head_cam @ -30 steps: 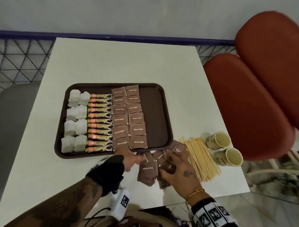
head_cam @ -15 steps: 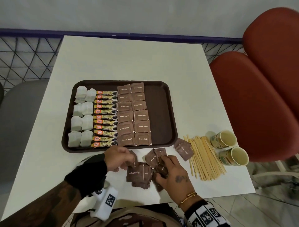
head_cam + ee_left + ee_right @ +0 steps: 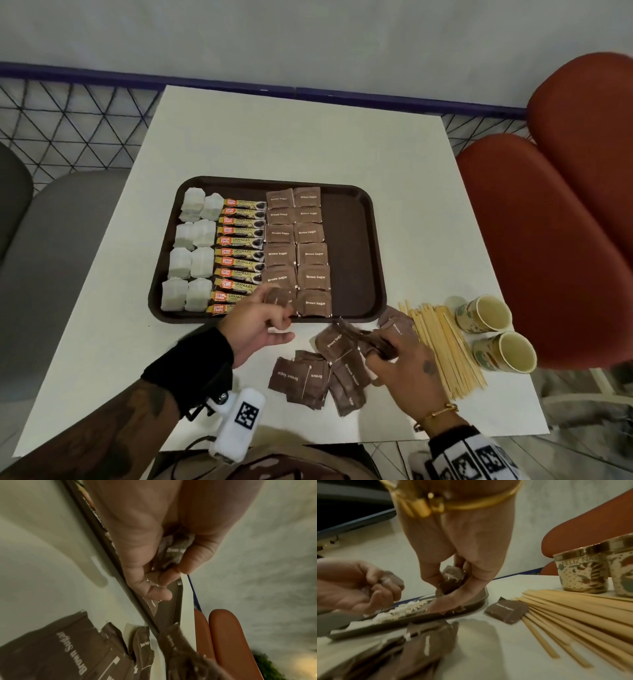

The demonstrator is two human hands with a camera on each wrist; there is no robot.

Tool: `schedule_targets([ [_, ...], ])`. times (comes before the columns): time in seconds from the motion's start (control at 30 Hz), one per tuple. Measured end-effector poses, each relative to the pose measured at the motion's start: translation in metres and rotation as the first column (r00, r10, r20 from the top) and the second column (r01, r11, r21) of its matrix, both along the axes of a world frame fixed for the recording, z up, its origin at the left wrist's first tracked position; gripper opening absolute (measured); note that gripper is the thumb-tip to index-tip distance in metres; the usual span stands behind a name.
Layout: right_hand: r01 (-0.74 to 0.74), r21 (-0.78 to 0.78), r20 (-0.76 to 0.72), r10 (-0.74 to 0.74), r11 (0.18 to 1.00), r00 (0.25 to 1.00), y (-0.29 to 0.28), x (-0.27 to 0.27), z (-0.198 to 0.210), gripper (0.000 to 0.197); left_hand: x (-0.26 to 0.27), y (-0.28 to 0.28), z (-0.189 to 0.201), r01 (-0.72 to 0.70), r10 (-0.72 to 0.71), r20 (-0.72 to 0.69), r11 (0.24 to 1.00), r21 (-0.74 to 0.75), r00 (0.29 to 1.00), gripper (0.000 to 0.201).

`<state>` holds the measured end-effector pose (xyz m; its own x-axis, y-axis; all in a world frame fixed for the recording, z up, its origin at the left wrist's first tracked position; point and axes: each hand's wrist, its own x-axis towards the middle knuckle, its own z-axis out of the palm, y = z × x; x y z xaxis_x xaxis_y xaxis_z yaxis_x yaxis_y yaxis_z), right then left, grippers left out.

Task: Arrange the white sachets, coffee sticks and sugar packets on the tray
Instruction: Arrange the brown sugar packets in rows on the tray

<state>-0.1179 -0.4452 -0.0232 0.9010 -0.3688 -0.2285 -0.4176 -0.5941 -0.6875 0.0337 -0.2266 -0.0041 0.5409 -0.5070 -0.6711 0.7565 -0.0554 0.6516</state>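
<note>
Two sugar packets are in our hands. Our left hand (image 3: 255,320) pinches one packet (image 3: 278,297) between thumb and curled fingers, over the tray's (image 3: 356,260) near edge by the sugar rows (image 3: 297,250); wrist bent, palm turned up. Our right hand (image 3: 402,368) curls down round another packet (image 3: 452,576), knuckles up, above the loose packets (image 3: 318,373) on the table (image 3: 274,137) just in front of the tray. Hands are apart. On the tray, left to right: white sachets (image 3: 191,250) in two columns, coffee sticks (image 3: 239,255) in one column, sugar in two columns; right part bare. Right of the loose pile lie wooden stirrers (image 3: 445,349), then two cups (image 3: 493,332). Red chair (image 3: 548,240) beyond.
</note>
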Motion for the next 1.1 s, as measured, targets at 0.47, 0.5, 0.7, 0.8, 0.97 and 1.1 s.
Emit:
schedule_targets([
  [0.47, -0.064, 0.244, 0.173, 0.022, 0.968, 0.985, 0.073, 0.063, 0.022, 0.025, -0.004, -0.031, 0.007, -0.101, 0.102, -0.078, 0.995, 0.009, 0.992, 0.033],
  [0.5, -0.073, 0.269, 0.161, 0.03, 0.96, 0.987, 0.075, 0.063, 0.02, 0.027, -0.004, -0.031, 0.007, -0.128, 0.13, -0.055, 0.991, 0.036, 0.99, 0.022],
  [0.7, 0.007, 0.502, 0.066, -0.047, 0.865, 0.997, 0.065, 0.065, 0.03, 0.024, 0.005, -0.016, 0.001, -0.212, 0.211, 0.013, 0.973, 0.094, 0.977, 0.025],
  [0.8, 0.144, 0.475, 0.062, -0.196, 0.868, 0.979, 0.056, 0.072, 0.022, 0.018, 0.004, -0.014, 0.003, -0.164, 0.165, -0.018, 0.986, 0.039, 0.986, 0.02],
  [0.97, 0.095, 0.212, 0.17, -0.132, 0.973, 0.976, 0.073, 0.08, 0.021, 0.017, -0.009, -0.035, 0.007, -0.123, 0.124, 0.046, 0.992, -0.035, 0.991, 0.037],
  [1.1, -0.029, 0.203, 0.141, 0.0, 0.979, 0.99, 0.083, 0.075, 0.023, 0.014, -0.008, -0.036, 0.0, -0.155, 0.156, 0.109, 0.988, -0.014, 0.982, 0.043],
])
